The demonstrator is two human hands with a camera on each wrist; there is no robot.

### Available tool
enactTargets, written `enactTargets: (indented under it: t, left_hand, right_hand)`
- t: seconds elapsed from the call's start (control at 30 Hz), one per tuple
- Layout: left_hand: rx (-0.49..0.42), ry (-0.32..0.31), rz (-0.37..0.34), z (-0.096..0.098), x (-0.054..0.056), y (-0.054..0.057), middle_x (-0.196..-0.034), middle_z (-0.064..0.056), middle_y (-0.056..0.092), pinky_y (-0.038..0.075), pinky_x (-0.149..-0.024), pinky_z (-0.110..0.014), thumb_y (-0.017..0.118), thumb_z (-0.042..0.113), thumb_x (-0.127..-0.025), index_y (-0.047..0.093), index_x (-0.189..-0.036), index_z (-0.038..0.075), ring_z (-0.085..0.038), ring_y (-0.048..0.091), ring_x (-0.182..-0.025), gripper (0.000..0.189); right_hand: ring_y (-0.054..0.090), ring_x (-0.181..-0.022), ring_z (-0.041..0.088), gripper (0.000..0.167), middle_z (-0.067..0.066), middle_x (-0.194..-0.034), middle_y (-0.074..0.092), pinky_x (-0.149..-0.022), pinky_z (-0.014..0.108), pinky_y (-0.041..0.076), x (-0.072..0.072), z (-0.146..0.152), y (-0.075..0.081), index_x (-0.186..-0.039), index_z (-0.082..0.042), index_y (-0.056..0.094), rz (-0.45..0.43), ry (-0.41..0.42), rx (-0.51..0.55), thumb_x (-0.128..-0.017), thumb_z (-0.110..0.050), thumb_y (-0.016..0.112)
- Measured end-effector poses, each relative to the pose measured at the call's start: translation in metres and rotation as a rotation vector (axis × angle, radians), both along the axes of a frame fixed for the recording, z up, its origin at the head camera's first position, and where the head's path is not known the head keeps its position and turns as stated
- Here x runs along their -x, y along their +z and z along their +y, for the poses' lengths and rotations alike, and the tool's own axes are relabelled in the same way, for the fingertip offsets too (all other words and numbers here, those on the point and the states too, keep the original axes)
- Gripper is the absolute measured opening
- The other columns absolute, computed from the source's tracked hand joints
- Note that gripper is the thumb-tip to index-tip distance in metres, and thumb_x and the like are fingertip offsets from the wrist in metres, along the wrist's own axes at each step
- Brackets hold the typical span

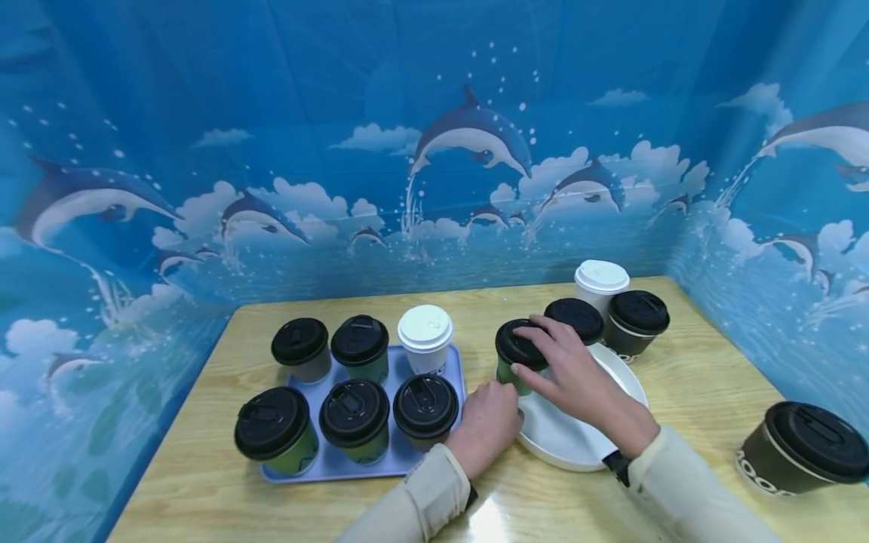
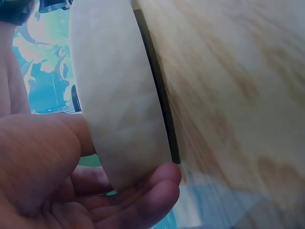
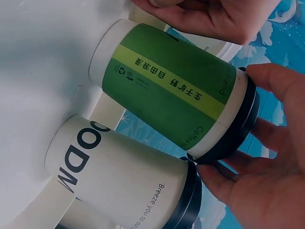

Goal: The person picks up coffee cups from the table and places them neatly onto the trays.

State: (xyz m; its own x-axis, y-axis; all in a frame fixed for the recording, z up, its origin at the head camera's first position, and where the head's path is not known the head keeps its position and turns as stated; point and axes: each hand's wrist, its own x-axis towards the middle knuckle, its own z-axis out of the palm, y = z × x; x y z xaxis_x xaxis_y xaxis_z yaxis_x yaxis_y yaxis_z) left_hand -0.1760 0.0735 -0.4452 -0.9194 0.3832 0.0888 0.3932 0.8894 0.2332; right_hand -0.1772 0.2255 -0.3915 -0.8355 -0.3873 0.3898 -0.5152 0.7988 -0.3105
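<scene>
My left hand (image 1: 487,424) grips the near left edge of a round white plate (image 1: 560,441). In the left wrist view, the thumb and fingers of that hand (image 2: 57,176) pinch the plate's side wall (image 2: 116,95). My right hand (image 1: 573,371) holds a green paper cup (image 3: 167,86) by its black lid (image 1: 519,345), fingers and thumb (image 3: 217,183) curled round the lid. This cup is upright on the plate's left side. Beside it on the plate is a white paper cup with dark lettering (image 3: 119,167) and a black lid (image 1: 575,320).
Left of the plate, a lilac tray (image 1: 326,473) bears several lidded cups, one with a white lid (image 1: 425,327). Behind the plate stand a white cup (image 1: 600,280) and a dark cup (image 1: 637,324). Another dark cup (image 1: 801,449) is at the far right. A dolphin-print curtain (image 1: 380,90) encloses the wooden table (image 1: 224,483).
</scene>
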Motion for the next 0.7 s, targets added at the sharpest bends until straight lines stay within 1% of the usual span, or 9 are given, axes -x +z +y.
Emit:
enactTargets:
  t: [0.23, 0.3, 0.4, 0.47, 0.53, 0.63, 0.7]
  left_hand:
    - [-0.004, -0.003, -0.001, 0.0, 0.001, 0.0, -0.071, -0.008, 0.068, 0.05, -0.047, -0.034, 0.077, 0.018, -0.088, 0.075, -0.081, 0.007, -0.02, 0.065, -0.06, 0.013]
    - [-0.002, -0.004, 0.01, 0.0, 0.001, 0.0, -0.071, -0.008, 0.068, 0.05, -0.047, -0.034, 0.077, 0.018, -0.088, 0.075, -0.082, 0.007, -0.021, 0.066, -0.06, 0.013]
    - [-0.001, -0.006, 0.031, -0.001, 0.0, -0.001, -0.071, -0.009, 0.068, 0.05, -0.047, -0.035, 0.076, 0.019, -0.088, 0.076, -0.085, 0.008, -0.022, 0.067, -0.061, 0.011]
    - [-0.005, -0.004, 0.039, 0.0, -0.001, -0.002, -0.072, -0.009, 0.068, 0.05, -0.047, -0.036, 0.076, 0.019, -0.088, 0.076, -0.085, 0.009, -0.023, 0.068, -0.062, 0.01]
    - [-0.008, 0.002, 0.028, 0.001, -0.001, -0.002, -0.072, -0.009, 0.068, 0.051, -0.047, -0.035, 0.075, 0.017, -0.087, 0.076, -0.084, 0.009, -0.023, 0.068, -0.062, 0.01]
    - [-0.008, 0.014, 0.012, 0.003, -0.002, -0.001, -0.071, -0.01, 0.068, 0.05, -0.047, -0.035, 0.073, 0.015, -0.087, 0.074, -0.078, 0.007, -0.022, 0.067, -0.061, 0.013]
    - [-0.004, 0.021, 0.013, 0.004, -0.002, -0.001, -0.07, -0.01, 0.068, 0.05, -0.046, -0.035, 0.071, 0.013, -0.087, 0.074, -0.076, 0.006, -0.022, 0.066, -0.06, 0.013]
  right_hand:
    - [0.045, -0.137, 0.048, 0.055, 0.03, -0.149, 0.045, -0.109, 0.064, 0.038, 0.0, 0.0, 0.002, -0.141, -0.001, 0.057, -0.045, -0.016, -0.001, -0.098, -0.03, 0.074]
    - [0.043, -0.138, 0.049, 0.057, 0.03, -0.151, 0.043, -0.11, 0.065, 0.037, -0.001, 0.0, 0.002, -0.142, -0.001, 0.056, -0.064, -0.022, -0.001, -0.098, -0.032, 0.074]
    - [0.034, -0.145, 0.049, 0.062, 0.03, -0.156, 0.037, -0.111, 0.067, 0.033, -0.006, 0.003, 0.004, -0.145, -0.003, 0.055, -0.096, -0.024, 0.006, -0.096, -0.037, 0.075]
    - [0.028, -0.147, 0.049, 0.064, 0.028, -0.157, 0.035, -0.111, 0.069, 0.031, -0.011, 0.008, 0.007, -0.145, -0.006, 0.055, -0.095, -0.027, 0.02, -0.095, -0.04, 0.076]
    - [0.027, -0.147, 0.049, 0.063, 0.027, -0.156, 0.037, -0.11, 0.071, 0.03, -0.017, 0.016, 0.011, -0.142, -0.006, 0.058, -0.05, -0.021, 0.042, -0.092, -0.039, 0.079]
    - [0.033, -0.141, 0.049, 0.057, 0.026, -0.148, 0.045, -0.106, 0.071, 0.029, -0.026, 0.034, 0.017, -0.134, -0.005, 0.063, 0.063, -0.017, 0.076, -0.088, -0.035, 0.083]
    - [0.035, -0.136, 0.051, 0.053, 0.028, -0.144, 0.047, -0.103, 0.072, 0.028, -0.033, 0.05, 0.021, -0.129, -0.004, 0.065, 0.1, -0.049, 0.084, -0.087, -0.03, 0.084]
